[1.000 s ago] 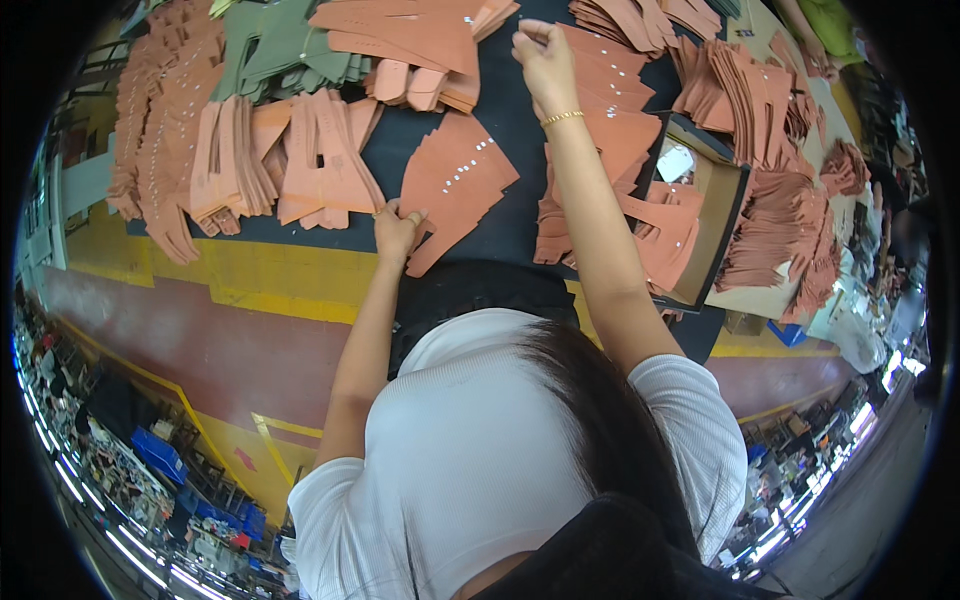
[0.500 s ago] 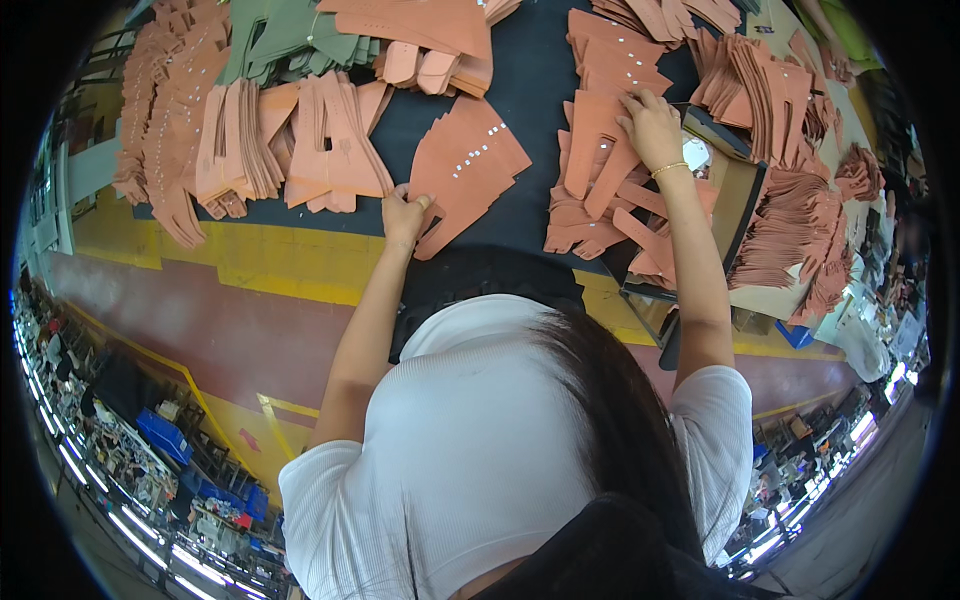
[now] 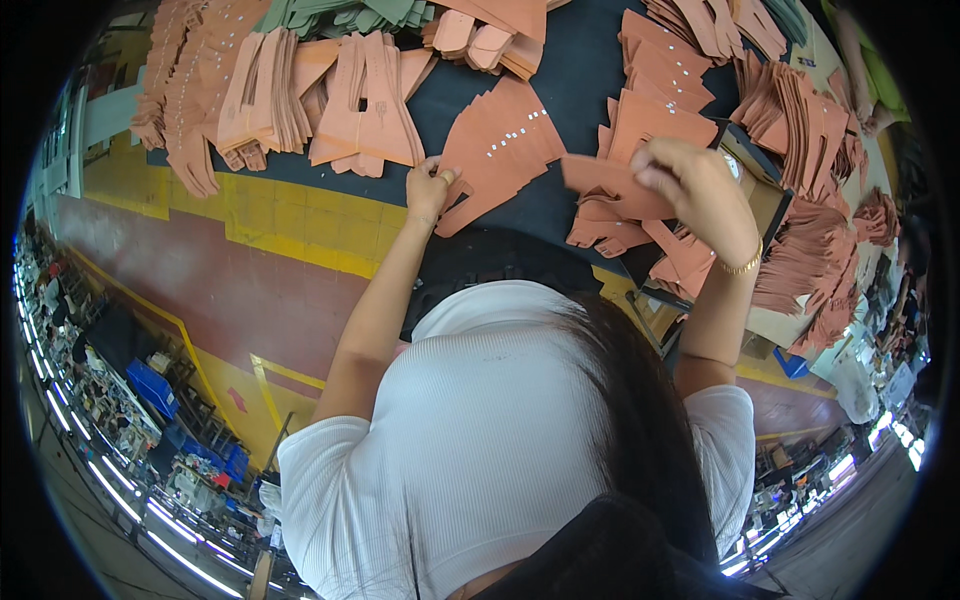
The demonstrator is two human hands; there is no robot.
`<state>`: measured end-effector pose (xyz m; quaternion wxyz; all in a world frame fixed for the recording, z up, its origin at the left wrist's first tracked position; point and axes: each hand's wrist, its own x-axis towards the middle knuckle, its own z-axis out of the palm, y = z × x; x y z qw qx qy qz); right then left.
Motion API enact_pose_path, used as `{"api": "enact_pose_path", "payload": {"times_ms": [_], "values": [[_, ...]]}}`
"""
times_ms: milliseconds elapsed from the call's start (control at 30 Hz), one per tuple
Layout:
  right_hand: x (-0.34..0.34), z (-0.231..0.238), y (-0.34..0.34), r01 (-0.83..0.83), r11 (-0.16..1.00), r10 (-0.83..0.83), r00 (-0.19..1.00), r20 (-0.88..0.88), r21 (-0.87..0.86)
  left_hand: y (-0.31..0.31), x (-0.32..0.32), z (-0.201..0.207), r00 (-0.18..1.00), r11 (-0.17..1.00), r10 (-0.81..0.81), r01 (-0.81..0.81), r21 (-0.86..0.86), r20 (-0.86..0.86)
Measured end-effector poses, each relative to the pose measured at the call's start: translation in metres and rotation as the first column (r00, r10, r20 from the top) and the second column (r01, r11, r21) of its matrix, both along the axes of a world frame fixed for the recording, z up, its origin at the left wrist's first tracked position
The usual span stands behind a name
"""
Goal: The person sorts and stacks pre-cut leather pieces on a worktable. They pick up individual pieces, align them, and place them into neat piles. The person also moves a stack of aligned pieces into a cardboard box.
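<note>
Worktop (image 3: pixel 590 75): dark; heaped on all sides with terracotta cut pieces; a few green ones at the far edge
Far piles (image 3: pixel 320 95): about five bundles in the left row, some stood on edge; exact count lost in the overlap
Right piles (image 3: pixel 800 130): several fanned stacks beside an open box; too crowded to count
Flat stack (image 3: pixel 495 150): one; fan-shaped, a line of small pale dots across the top sheet; lies just ahead of the body, near edge pointing at the left hand
Lifted piece (image 3: pixel 610 185): one; held above the worktop between the flat stack and the right piles
Right hand (image 3: pixel 690 185): one, with a gold bracelet; clenched round the end of the lifted piece, fingers curled over it
Left hand (image 3: pixel 430 190): one, with a ring; fingertips pressed on the near corner of the flat stack, not gripping it
Doing it well: judged from this, keep the left fingertips firm so the stack does not skid; bring the piece down flat, dotted edge matching the sheet below; square the corners before letting go
</note>
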<state>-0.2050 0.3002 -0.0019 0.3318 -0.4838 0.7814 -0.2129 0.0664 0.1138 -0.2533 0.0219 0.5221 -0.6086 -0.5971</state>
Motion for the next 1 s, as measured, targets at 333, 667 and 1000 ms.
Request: {"api": "enact_pose_path", "payload": {"times_ms": [333, 667, 1000], "values": [[0.074, -0.096, -0.03, 0.153, 0.982, -0.061, 0.82, 0.57, -0.115, 0.011, 0.019, -0.018, 0.933, 0.984, 0.18, -0.175, 0.044, -0.311], [0.128, -0.253, -0.067, 0.585, 0.81, -0.579, 0.791, 0.196, 0.03, 0.006, 0.02, -0.012, 0.968, 0.988, 0.132, -0.146, -0.052, -0.212], [0.108, -0.244, -0.068, 0.388, 0.911, -0.413, 0.839, 0.354, 0.143, -0.004, 0.031, -0.009, 0.947, 0.989, 0.119, -0.087, 0.118, -0.299]]}}
